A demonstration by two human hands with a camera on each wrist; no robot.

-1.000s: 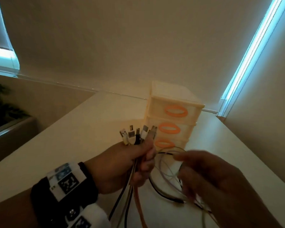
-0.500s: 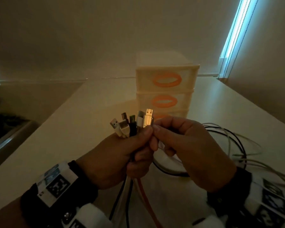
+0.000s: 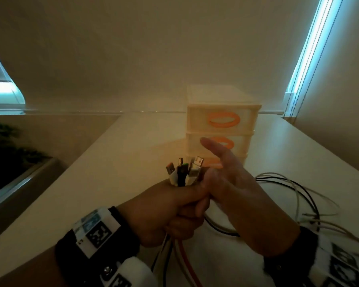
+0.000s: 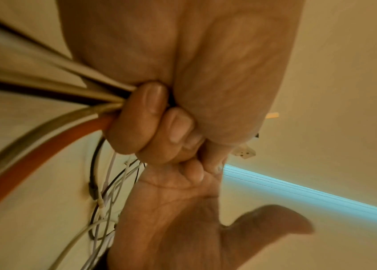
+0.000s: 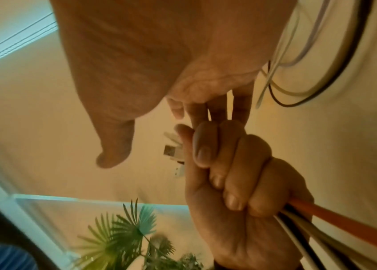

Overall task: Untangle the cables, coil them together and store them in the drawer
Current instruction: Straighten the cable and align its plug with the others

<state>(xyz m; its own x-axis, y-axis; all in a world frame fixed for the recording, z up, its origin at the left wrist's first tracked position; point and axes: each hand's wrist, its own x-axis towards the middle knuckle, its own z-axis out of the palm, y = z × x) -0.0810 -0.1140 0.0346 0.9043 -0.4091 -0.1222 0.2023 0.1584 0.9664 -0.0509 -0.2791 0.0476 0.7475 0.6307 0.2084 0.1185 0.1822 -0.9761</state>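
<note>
Cables [image 3: 181, 175] fisted in left hand [image 3: 164, 212], flat-fingered right hand [image 3: 236, 193] alongside, drawer unit [image 3: 222, 121] just behind.

plugs [image 3: 183, 171]: we see bright metal tips in smooth white and black plastic shells
cables [image 4: 44, 135]: smooth rubbery sheaths, orange, white, black
drawer unit [image 3: 222, 121]: pale translucent plastic, glossy orange handles
surface [image 3: 112, 172]: smooth, matt, cream

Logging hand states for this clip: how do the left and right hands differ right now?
The left hand is fisted round the cable bundle, plugs sticking up; the right hand is open, fingers straight, gripping nothing. The right hand's fingers rest against the left hand's knuckles. Both wear wrist cameras.
</note>
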